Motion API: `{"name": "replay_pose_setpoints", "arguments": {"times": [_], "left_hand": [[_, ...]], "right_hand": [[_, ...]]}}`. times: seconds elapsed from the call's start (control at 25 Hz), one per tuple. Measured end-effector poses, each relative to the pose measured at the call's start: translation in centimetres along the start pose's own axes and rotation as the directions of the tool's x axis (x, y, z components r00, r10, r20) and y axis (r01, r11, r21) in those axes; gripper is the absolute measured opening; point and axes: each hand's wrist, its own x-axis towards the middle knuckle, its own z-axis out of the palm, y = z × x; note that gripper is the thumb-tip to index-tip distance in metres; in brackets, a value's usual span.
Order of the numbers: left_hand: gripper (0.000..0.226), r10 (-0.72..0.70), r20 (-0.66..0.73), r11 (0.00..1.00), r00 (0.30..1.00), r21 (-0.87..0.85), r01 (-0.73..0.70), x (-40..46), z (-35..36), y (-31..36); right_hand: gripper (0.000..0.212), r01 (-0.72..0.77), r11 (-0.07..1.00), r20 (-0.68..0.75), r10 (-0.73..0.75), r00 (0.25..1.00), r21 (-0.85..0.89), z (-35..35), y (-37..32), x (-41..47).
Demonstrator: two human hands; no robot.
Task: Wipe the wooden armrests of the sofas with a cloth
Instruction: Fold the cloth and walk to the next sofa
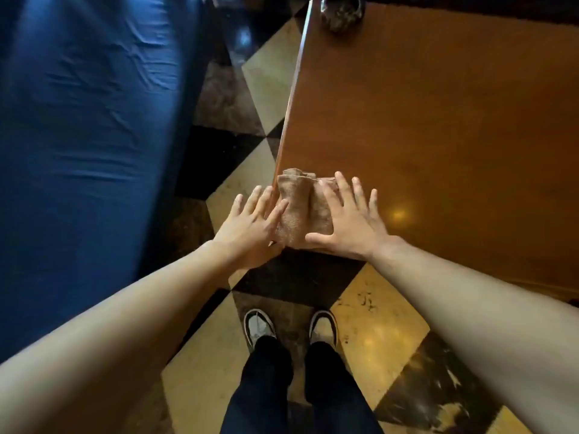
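Note:
A folded brown cloth (299, 208) lies on the near left corner of a wooden table (438, 126). My left hand (250, 225) is at the cloth's left edge, fingers spread, fingertips touching it. My right hand (347, 220) lies flat over the cloth's right side, fingers apart. Neither hand grips the cloth. A blue sofa (84, 136) fills the left side; no wooden armrest shows.
A dark round object (341, 12) stands at the table's far edge. Between sofa and table runs a strip of tiled floor (225, 98) in dark and cream squares. My two shoes (289, 328) stand on it just before the table corner.

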Motion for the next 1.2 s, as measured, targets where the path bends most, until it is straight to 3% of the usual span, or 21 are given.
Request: {"name": "replay_pose_setpoints", "arguments": {"times": [0.12,0.2,0.4,0.64,0.96,1.2], "left_hand": [[0.101,0.045,-0.022,0.998,0.999,0.051,-0.043,3.7,4.7,-0.9],[0.104,0.045,-0.062,0.999,0.997,-0.013,-0.046,4.8,7.4,-1.4],[0.111,0.083,-0.159,0.992,0.984,-0.082,-0.097,4.9,10.6,-2.6],[0.082,0.052,-0.197,0.983,0.979,-0.162,-0.085,3.2,10.6,-0.7],[0.049,0.155,-0.289,0.978,0.945,-0.091,-0.188,1.3,6.0,-0.6],[0.055,0.197,-0.364,0.967,0.910,-0.082,-0.242,-4.7,-1.9,-0.1]], "right_hand": [[0.129,0.075,0.988,-0.008,-0.077,0.997,-0.134,4.6,0.0,3.4],[0.134,0.124,0.974,-0.025,-0.131,0.991,-0.189,6.9,-0.6,5.0],[0.139,0.082,0.989,-0.077,-0.091,0.993,-0.120,9.2,-2.4,6.7],[0.133,0.069,0.993,-0.192,-0.087,0.978,-0.099,9.7,-3.3,4.4],[0.111,0.138,0.989,-0.087,-0.133,0.987,0.049,5.0,-3.1,2.3],[0.098,0.225,0.972,-0.073,-0.220,0.973,0.066,-3.3,-5.3,-3.3]]}}
